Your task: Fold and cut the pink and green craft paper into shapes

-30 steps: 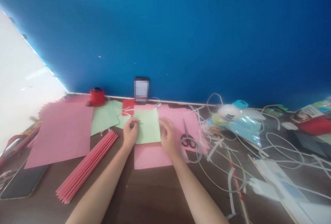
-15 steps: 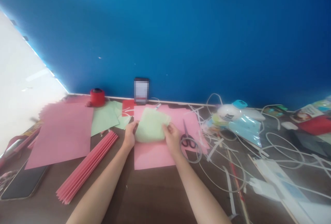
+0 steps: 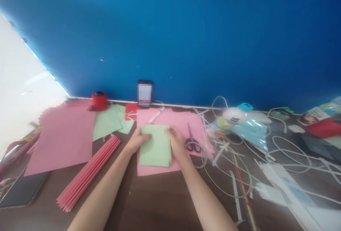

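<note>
A light green sheet of paper lies on a pink sheet on the brown table. My left hand rests on its upper left edge, fingers curled against the paper. My right hand grips the upper right edge of the same sheet. Just beyond the green sheet lies a white pen. Black-handled scissors sit just right of my right hand.
A pleated pink paper fan, a large pink sheet, more green sheets and a red tape roll lie left. A phone leans on the blue wall. White cables and packets clutter the right; another phone lies bottom left.
The green sheet was lifted and turned over, then laid back down closer to me on the pink sheet. Both hands moved with it and stay on its top edge.
</note>
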A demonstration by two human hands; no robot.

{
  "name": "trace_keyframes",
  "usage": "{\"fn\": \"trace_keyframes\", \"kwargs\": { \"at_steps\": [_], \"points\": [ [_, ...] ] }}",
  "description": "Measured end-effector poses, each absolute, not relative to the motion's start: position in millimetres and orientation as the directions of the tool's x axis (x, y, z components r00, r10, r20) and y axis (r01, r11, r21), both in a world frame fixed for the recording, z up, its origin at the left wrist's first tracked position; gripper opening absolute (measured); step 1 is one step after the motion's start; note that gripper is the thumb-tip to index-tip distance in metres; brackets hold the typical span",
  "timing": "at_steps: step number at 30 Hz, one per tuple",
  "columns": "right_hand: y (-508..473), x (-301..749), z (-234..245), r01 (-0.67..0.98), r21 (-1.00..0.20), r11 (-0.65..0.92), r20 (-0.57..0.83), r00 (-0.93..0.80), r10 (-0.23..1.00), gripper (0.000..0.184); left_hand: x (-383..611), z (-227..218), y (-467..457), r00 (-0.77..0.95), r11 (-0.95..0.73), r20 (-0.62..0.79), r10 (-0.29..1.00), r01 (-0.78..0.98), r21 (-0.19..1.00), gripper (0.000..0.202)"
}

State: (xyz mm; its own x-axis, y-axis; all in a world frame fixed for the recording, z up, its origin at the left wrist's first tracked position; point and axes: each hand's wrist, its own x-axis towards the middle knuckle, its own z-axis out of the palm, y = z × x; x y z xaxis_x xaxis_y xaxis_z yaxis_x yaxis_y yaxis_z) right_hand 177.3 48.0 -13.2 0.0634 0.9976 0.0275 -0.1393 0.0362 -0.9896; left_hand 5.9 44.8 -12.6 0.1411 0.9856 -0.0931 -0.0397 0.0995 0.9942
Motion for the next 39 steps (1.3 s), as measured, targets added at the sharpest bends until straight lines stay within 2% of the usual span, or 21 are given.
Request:
{"fn": "trace_keyframes", "kwargs": {
  "at_steps": [2, 4, 5, 7, 10, 13, 20, 27, 39],
  "points": [
    [48.2, 175.5, -15.2, -0.093, -0.993, 0.071, 0.066, 0.051, 0.996, 0.023, 8.3, -15.7, 44.2, -0.066, -0.142, 0.154, 0.986, 0.168, 0.976, 0.061],
    [47.3, 173.5, -16.0, -0.030, -0.994, 0.106, 0.106, 0.013, 0.994, 0.021, 10.5, -16.5, 43.3, -0.204, -0.310, 0.420, 0.884, 0.415, 0.855, 0.059],
    [46.7, 172.6, -16.0, 0.003, -0.993, 0.120, 0.120, -0.009, 0.993, 0.020, 11.4, -16.3, 42.8, -0.194, -0.351, 0.505, 0.841, 0.516, 0.781, 0.054],
    [45.7, 171.1, -15.6, 0.051, -0.989, 0.137, 0.135, -0.049, 0.990, 0.019, 12.9, -15.4, 41.9, -0.052, -0.415, 0.569, 0.821, 0.631, 0.656, 0.042],
    [45.1, 170.1, -15.1, 0.049, -0.988, 0.146, 0.142, -0.069, 0.987, 0.018, 14.1, -15.3, 42.4, 0.180, -0.498, 0.514, 0.839, 0.636, 0.590, 0.029],
    [45.2, 169.6, -15.1, 0.026, -0.990, 0.138, 0.135, -0.071, 0.988, 0.020, 14.0, -16.9, 45.3, 0.247, -0.497, 0.445, 0.861, 0.597, 0.631, 0.024],
    [44.8, 169.2, -14.3, 0.076, -0.984, 0.160, 0.156, -0.053, 0.986, 0.017, 14.8, -12.5, 45.7, 0.262, -0.453, 0.369, 0.892, 0.528, 0.719, 0.016],
    [45.7, 170.9, -15.0, 0.082, -0.985, 0.154, 0.147, -0.084, 0.986, 0.018, 18.4, -5.4, 44.4, 0.254, -0.359, 0.269, 0.929, 0.442, 0.822, 0.018],
    [47.3, 170.9, -16.7, 0.144, -0.968, 0.206, 0.193, -0.100, 0.976, 0.019, 20.1, -13.1, 47.4, 0.265, -0.344, 0.236, 0.935, 0.508, 0.790, 0.019]
  ]
}}
